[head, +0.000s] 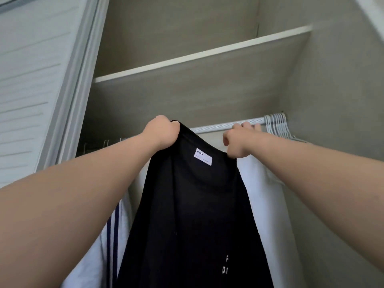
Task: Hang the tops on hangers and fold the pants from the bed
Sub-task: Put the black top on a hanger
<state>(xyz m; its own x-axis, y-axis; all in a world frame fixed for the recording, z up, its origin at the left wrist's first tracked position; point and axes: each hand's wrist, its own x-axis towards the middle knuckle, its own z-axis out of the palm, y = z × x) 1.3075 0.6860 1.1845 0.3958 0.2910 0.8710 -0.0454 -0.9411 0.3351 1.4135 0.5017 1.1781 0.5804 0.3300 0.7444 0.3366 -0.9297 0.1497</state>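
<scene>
Head view shows my left hand (161, 132) fisted round one shoulder of the black top (193, 204) and my right hand (236, 142) pinching the other, up by the closet rod (214, 127); it hangs soft, light and limp, so I judge the shoulder seams hold best.

— Is there anything to read here?

— Yes. A white label (203, 157) inside the neck of the black top (197, 215) says "FPA" in its upper left corner.

— And under that?

— Small print runs along the label's lower part, too blurred to read.

— Anything else?

— White letters (226, 263) low on the top's cloth: an "F", and beneath it a row starting with something like a "Q". I cannot make out the rest.
</scene>
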